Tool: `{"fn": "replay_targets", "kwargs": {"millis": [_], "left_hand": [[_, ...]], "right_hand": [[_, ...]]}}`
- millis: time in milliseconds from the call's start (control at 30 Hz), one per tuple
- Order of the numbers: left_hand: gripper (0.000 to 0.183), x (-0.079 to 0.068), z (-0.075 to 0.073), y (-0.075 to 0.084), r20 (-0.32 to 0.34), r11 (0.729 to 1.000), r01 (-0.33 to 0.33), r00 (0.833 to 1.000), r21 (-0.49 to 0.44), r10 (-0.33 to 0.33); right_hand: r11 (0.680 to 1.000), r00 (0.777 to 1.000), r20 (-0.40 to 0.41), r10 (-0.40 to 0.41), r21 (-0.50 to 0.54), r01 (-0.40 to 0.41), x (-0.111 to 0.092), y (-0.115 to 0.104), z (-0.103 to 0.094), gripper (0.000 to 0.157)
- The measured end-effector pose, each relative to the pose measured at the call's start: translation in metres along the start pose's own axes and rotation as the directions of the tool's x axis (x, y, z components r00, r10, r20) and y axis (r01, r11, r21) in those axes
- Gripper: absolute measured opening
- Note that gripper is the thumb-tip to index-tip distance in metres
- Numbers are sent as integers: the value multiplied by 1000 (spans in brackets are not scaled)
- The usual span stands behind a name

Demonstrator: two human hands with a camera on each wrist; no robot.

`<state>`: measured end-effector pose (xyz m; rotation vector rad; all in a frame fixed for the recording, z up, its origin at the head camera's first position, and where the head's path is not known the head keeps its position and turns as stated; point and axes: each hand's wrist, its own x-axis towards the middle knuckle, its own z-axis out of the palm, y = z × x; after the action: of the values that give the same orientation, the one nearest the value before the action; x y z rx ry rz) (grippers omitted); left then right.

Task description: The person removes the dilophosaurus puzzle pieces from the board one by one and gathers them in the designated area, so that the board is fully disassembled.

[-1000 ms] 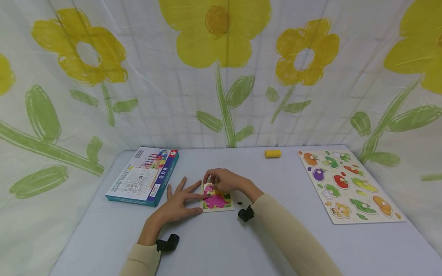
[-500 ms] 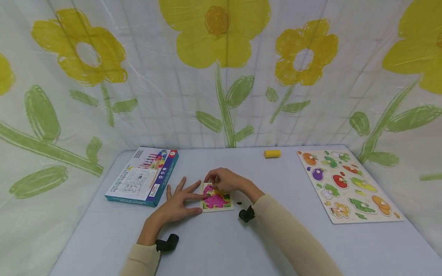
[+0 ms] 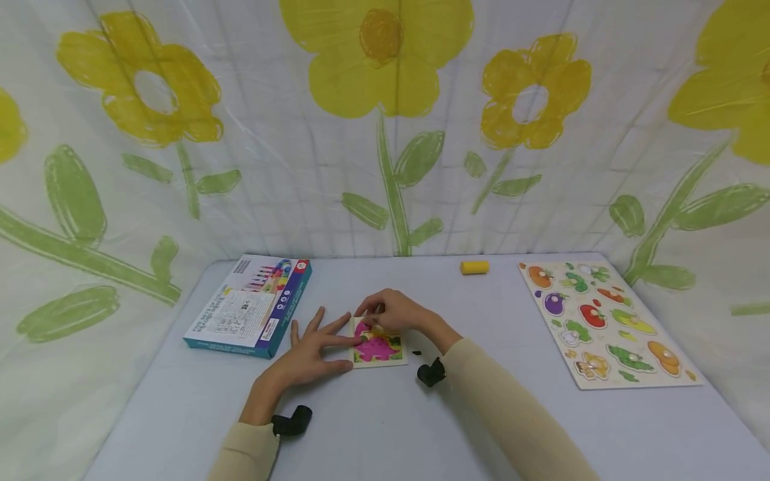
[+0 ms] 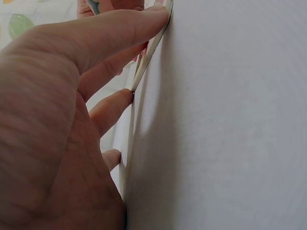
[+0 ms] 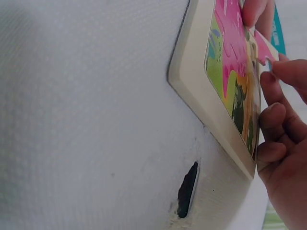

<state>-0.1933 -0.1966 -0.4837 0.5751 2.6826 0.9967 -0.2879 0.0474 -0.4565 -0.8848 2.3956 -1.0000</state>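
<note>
A small jigsaw puzzle (image 3: 377, 350) with a pink dinosaur in a pale frame lies on the table between both hands. My left hand (image 3: 309, 356) is spread flat, its thumb and index finger touching the puzzle's left side; in the left wrist view the thumb (image 4: 129, 29) rests against the frame edge. Over the top of the puzzle, my right hand (image 3: 397, 312) pinches a pink puzzle piece (image 5: 262, 49) between thumb and index finger. That piece is tilted up from the board in the right wrist view, and its other fingers curl near the puzzle's edge.
At left lies a flat printed box (image 3: 246, 310). A yellow cylinder (image 3: 474, 267) sits toward the back edge. On the right is a vegetable peg puzzle board (image 3: 607, 327). A small dark mark or chip (image 5: 187, 189) is beside the jigsaw. A flowered curtain (image 3: 271, 200) hangs behind.
The right hand's fingers have shifted slightly at the top of the puzzle, still pinching the piece. The left hand stays in place, and the jigsaw has not visibly moved.
</note>
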Motion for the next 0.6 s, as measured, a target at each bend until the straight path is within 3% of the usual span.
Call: {"fn": "replay_targets", "kwargs": {"millis": [600], "left_hand": [[42, 0, 0, 2, 0, 1000, -5, 1000, 1, 5]], "right_hand": [[999, 999, -24, 31, 43, -30, 0, 0, -3, 23]]}}
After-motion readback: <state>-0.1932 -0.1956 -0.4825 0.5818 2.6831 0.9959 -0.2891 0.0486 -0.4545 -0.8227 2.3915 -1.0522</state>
